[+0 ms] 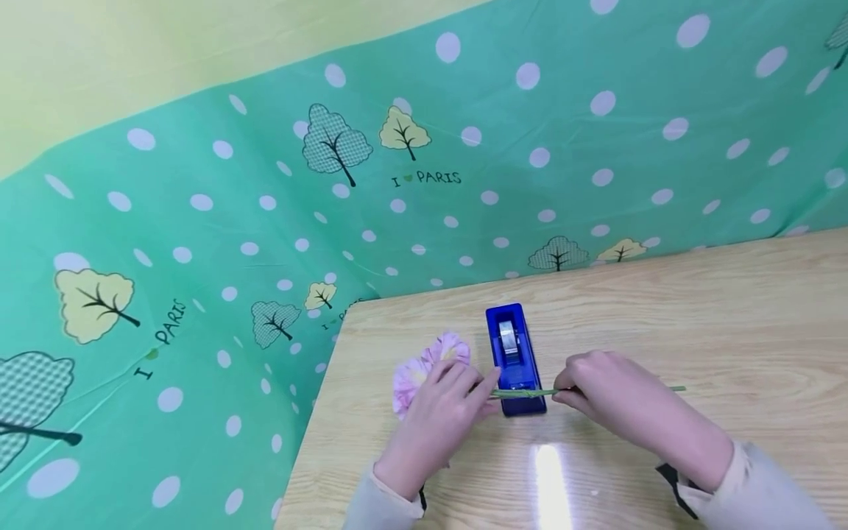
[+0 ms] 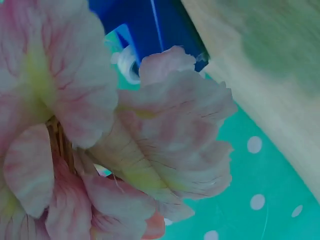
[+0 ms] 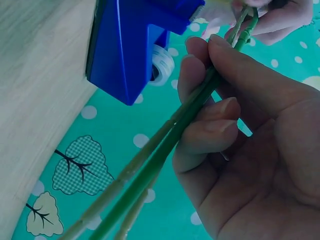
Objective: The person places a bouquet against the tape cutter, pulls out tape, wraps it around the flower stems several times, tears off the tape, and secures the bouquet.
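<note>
Pink artificial flowers (image 1: 414, 379) with green stems (image 1: 526, 393) are held sideways above the table by both hands. My left hand (image 1: 445, 401) grips the stems just below the blossoms; petals (image 2: 170, 130) fill much of the left wrist view, where the hand itself is hidden. Farther along, my right hand (image 1: 612, 394) pinches the bundle between thumb and fingers. In the right wrist view, several stems (image 3: 150, 167) run through that hand, one bright green and others duller. A blue tape dispenser (image 1: 519, 372) with a tape roll (image 1: 508, 337) stands just behind the stems.
The light wood-grain table (image 1: 729, 316) spreads out to the right and front. A teal cloth (image 1: 477, 177) with white dots and printed trees hangs behind and at the left. A bright light reflection lies on the table near the front.
</note>
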Action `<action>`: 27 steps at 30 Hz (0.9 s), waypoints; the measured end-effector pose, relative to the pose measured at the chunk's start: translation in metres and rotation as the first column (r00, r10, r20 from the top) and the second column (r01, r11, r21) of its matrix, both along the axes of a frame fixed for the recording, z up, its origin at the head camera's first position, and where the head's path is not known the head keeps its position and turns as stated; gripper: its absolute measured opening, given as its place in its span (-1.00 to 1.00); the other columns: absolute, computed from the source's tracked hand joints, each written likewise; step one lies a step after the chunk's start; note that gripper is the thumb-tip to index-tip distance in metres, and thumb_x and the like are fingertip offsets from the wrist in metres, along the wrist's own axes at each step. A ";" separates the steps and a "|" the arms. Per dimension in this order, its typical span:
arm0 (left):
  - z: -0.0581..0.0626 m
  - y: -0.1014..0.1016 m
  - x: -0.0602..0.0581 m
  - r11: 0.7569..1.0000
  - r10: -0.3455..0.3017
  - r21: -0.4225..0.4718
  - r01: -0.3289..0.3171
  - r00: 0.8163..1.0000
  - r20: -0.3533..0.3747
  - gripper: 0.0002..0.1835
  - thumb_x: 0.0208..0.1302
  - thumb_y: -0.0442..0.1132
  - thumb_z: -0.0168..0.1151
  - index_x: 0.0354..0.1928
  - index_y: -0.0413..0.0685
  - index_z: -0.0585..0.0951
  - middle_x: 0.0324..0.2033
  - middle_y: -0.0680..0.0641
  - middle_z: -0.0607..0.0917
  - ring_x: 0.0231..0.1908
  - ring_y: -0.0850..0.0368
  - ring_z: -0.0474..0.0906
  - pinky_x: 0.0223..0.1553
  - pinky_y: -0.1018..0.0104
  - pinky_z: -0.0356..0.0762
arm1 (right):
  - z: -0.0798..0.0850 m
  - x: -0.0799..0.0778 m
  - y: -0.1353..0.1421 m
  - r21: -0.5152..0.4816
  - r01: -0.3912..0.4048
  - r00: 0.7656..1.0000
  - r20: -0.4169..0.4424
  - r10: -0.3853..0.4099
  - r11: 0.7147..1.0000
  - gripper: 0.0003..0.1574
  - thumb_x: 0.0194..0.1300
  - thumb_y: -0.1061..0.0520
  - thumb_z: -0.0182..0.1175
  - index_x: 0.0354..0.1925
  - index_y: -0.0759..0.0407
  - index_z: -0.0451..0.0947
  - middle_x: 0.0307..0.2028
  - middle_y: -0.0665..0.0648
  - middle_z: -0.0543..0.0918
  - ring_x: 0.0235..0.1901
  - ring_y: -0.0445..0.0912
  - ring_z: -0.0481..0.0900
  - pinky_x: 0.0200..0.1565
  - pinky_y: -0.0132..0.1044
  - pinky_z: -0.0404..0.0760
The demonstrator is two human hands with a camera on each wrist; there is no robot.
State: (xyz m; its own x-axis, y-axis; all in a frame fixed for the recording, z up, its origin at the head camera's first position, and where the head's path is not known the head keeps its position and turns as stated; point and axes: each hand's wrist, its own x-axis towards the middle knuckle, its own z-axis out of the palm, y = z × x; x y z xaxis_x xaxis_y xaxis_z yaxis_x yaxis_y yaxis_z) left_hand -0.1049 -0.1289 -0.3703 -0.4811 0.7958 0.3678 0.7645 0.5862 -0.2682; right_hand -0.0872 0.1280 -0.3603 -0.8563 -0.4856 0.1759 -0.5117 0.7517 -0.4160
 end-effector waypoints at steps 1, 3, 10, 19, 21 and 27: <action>-0.002 0.000 0.000 1.000 -0.007 -0.001 0.007 1.000 -0.001 -0.42 0.23 0.03 0.37 0.26 -0.03 0.57 -0.21 0.11 0.67 -0.15 0.22 0.55 0.02 0.34 0.50 | 0.000 -0.001 0.000 -0.001 -0.001 1.000 0.014 0.001 1.000 -0.59 0.26 0.11 0.35 -0.67 -0.14 0.47 -0.68 -0.23 0.38 -0.66 -0.35 0.19 -0.55 -0.44 0.28; -0.005 0.000 -0.001 1.000 -0.023 -0.011 0.023 1.000 -0.012 -0.41 0.24 0.02 0.37 0.28 0.01 0.55 -0.19 0.12 0.68 -0.13 0.22 0.57 0.01 0.37 0.50 | -0.001 -0.003 0.002 -0.007 0.001 0.999 0.041 -0.001 1.000 -0.66 0.26 0.11 0.35 -0.63 -0.12 0.56 -0.65 -0.23 0.49 -0.66 -0.37 0.27 -0.55 -0.44 0.36; -0.012 -0.003 0.000 0.996 -0.026 -0.085 0.023 0.999 -0.033 -0.55 0.25 -0.22 0.34 0.21 0.12 0.61 -0.16 0.14 0.69 -0.09 0.24 0.57 0.00 0.39 0.49 | -0.012 -0.008 0.004 -0.035 -0.026 0.999 0.029 0.027 0.999 -0.92 0.20 0.08 0.39 -0.44 -0.07 0.74 -0.46 -0.16 0.73 -0.50 -0.35 0.59 -0.39 -0.33 0.65; -0.020 -0.002 -0.001 0.999 -0.039 -0.008 0.039 0.998 -0.044 -0.78 0.40 -0.11 0.21 -0.03 0.07 0.74 -0.25 0.14 0.73 -0.23 0.28 0.60 -0.15 0.43 0.45 | -0.022 -0.007 0.006 -0.067 -0.045 0.998 0.048 0.048 0.997 -0.85 0.24 0.09 0.36 -0.46 -0.15 0.71 -0.49 -0.26 0.67 -0.52 -0.45 0.46 -0.44 -0.36 0.56; -0.022 -0.001 -0.001 0.999 -0.040 0.009 0.041 0.998 -0.046 -0.79 0.39 -0.09 0.22 -0.08 0.07 0.75 -0.27 0.14 0.73 -0.25 0.28 0.61 -0.17 0.43 0.45 | -0.023 -0.008 0.006 -0.063 -0.046 0.998 0.044 0.049 0.997 -0.86 0.24 0.09 0.36 -0.46 -0.14 0.71 -0.50 -0.26 0.67 -0.52 -0.46 0.45 -0.44 -0.36 0.56; -0.029 -0.001 -0.002 0.999 -0.037 0.013 0.037 0.999 -0.015 -0.81 0.37 -0.10 0.25 -0.10 0.07 0.76 -0.27 0.15 0.74 -0.24 0.30 0.63 -0.07 0.44 0.54 | -0.028 -0.010 0.006 -0.040 -0.040 0.998 0.054 0.042 0.998 -0.92 0.18 0.08 0.40 -0.44 -0.09 0.76 -0.48 -0.20 0.72 -0.51 -0.37 0.57 -0.41 -0.33 0.62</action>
State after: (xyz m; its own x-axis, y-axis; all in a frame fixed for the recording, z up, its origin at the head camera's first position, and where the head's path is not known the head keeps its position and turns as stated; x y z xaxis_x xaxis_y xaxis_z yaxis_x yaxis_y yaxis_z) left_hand -0.1073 -0.1299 -0.3997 -0.4458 0.8078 0.3856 0.7819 0.5611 -0.2716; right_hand -0.0967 0.1343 -0.3887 -0.8448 -0.5142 0.1482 -0.5172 0.7135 -0.4726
